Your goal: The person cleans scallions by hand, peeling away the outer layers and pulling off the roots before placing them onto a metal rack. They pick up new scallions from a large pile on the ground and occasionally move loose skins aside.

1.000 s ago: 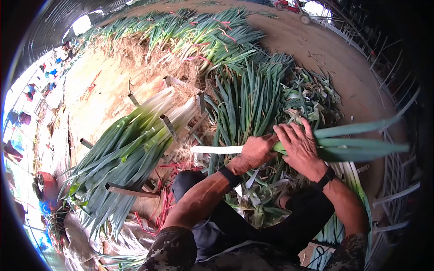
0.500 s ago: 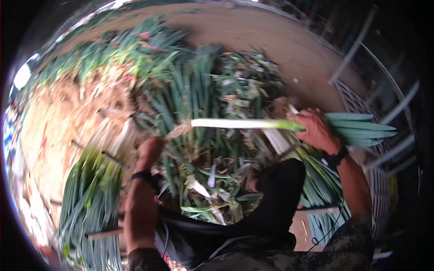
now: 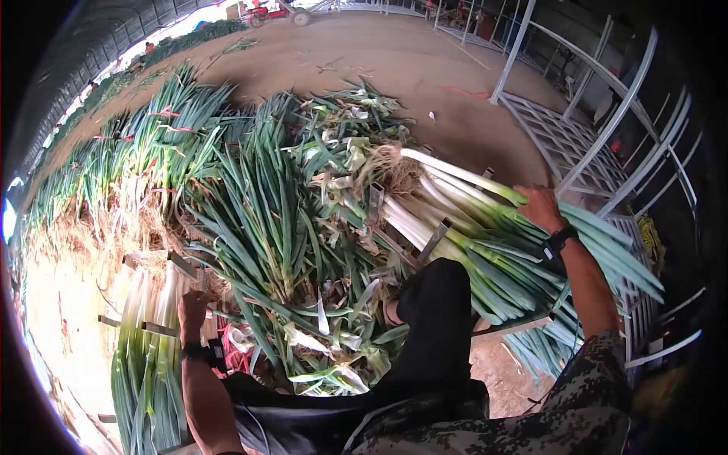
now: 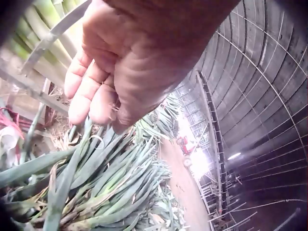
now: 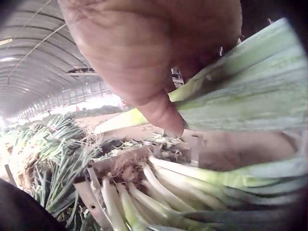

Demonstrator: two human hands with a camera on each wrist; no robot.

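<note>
In the head view my right hand (image 3: 541,208) grips a long green onion (image 3: 455,167) where its white stem turns to green leaves. The right wrist view shows the thumb (image 5: 166,115) pressed along this onion, its leaves fanning out to the right. It is held over a bundle of green onions (image 3: 485,269), their roots toward the middle. My left hand (image 3: 195,315) hangs beside the left bundle of green onions (image 3: 148,356). In the left wrist view its fingers (image 4: 84,98) are loosely curled, with nothing held between them.
Metal uprights (image 3: 434,241) brace the right bundle, and similar ones (image 3: 159,329) the left. Between them lie unsorted green onions (image 3: 265,197) and stripped leaves (image 3: 334,349). Tied bunches (image 3: 163,144) lie farther back left. A metal frame (image 3: 557,144) stands at the right.
The left hand has let go of the green onion and moved left and down. The right hand has carried the onion over the right bundle; the head view has turned right.
</note>
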